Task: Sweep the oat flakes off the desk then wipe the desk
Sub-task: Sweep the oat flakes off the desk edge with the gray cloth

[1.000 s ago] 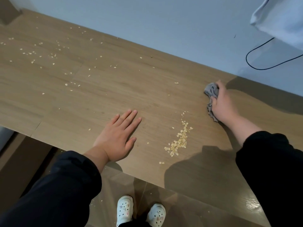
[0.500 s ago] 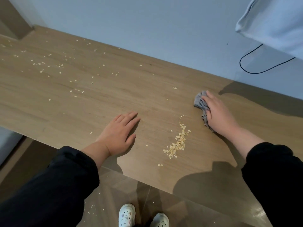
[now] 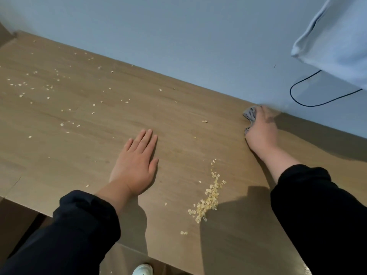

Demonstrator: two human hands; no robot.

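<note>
Oat flakes (image 3: 208,197): main heap on the desk (image 3: 178,120), between the two hands and nearer the front edge than either set of fingers. Loose flakes are scattered well to the left of the left fingers (image 3: 146,138). Left hand (image 3: 137,165) lies flat, palm down, fingers straight and close together, holding nothing. Right hand (image 3: 261,130) is at the desk's back edge by the wall (image 3: 178,36), motion-blurred. Its fingers curl over a bunched grey cloth (image 3: 249,114), pressing it to the wood.

Head-worn view, steeply down onto desk (image 3: 178,116).
</note>
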